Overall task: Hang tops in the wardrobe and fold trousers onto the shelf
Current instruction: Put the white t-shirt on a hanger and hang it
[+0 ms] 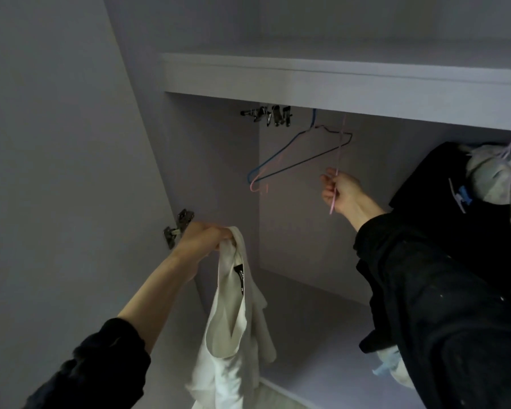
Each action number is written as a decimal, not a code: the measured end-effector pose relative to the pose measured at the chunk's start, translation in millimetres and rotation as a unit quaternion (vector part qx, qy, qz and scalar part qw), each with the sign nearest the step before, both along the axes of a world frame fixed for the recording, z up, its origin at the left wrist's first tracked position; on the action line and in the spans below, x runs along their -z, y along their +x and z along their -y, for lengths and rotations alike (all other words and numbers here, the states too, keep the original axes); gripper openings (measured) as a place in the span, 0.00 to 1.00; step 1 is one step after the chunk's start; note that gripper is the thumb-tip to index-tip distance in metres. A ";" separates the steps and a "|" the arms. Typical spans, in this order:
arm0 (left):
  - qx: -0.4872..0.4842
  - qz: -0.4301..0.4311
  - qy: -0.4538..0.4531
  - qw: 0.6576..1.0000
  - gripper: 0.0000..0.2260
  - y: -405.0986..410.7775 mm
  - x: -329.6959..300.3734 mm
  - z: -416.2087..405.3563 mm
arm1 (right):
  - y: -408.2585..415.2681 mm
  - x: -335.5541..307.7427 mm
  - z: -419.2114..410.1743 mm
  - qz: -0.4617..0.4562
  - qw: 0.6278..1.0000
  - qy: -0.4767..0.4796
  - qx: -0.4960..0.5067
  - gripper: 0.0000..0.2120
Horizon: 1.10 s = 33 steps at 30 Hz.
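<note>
— Hanging a top is the step in hand, isn't it?

— Yes. A white sleeveless top (227, 335) is held up by its shoulder strap in the left hand (202, 240), whose fingers are curled tight round the cloth. The top hangs down in front of the open wardrobe, near the door hinge (179, 227). It has not been put on a hanger yet.

— And the other hand?

— A pink wire hanger (337, 172) is gripped by the right hand (341, 193), with the fingers closed round the thin wire. The hanger's hook goes up behind the shelf (337, 81), so whether it is on the rail cannot be told.

— What else is seen in there?

— A blue wire hanger (295, 156) hangs just beside the pink one, with nothing on it. A bunch of metal clips (270, 115) is up under the shelf to the left. On the right, dark clothes (469, 225) and a pale garment (496, 178) are already hung.

— What is called for next?

— Most likely the pink hanger has to be lifted clear and brought to the top. Then one end of it must be slid in through the neck and under a strap — then the other end. Care is needed, because the straps are thin and could slip off the wire. After that, the hook has to be set on the rail, in the gap beside the blue hanger.
</note>
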State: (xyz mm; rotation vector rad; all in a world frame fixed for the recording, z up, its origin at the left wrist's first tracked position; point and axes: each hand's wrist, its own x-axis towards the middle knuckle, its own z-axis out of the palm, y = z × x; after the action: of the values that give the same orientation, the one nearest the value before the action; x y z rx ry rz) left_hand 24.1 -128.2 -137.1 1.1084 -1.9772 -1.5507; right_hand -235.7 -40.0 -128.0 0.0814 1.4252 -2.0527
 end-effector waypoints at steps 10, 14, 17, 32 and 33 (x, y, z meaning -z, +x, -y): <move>0.024 -0.005 0.022 0.999 0.17 4.1 -1.8 -20.6 | -7.0 1.6 -32.4 -0.166 0.981 0.056 0.087 0.10; 0.029 -0.016 0.018 0.999 0.19 4.9 -4.8 -27.8 | -7.2 1.7 -46.4 -0.198 0.973 0.073 0.095 0.11; 0.038 -0.008 0.020 0.999 0.18 3.9 -4.5 -30.5 | -2.3 5.0 -54.7 -0.199 0.972 0.089 0.084 0.10; 0.034 0.001 0.022 0.999 0.18 3.3 1.5 -31.6 | 5.8 41.4 -82.9 -0.124 0.968 0.211 0.049 0.11; 0.032 0.002 0.022 0.999 0.18 3.5 2.7 -31.3 | 8.2 46.4 -86.8 -0.127 0.968 0.210 0.044 0.09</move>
State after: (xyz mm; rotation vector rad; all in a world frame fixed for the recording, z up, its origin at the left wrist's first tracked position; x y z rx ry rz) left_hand 27.6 -96.9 -139.7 1.0763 -2.0087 -1.6322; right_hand -227.5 46.8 -174.3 0.0581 2.0349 -1.8443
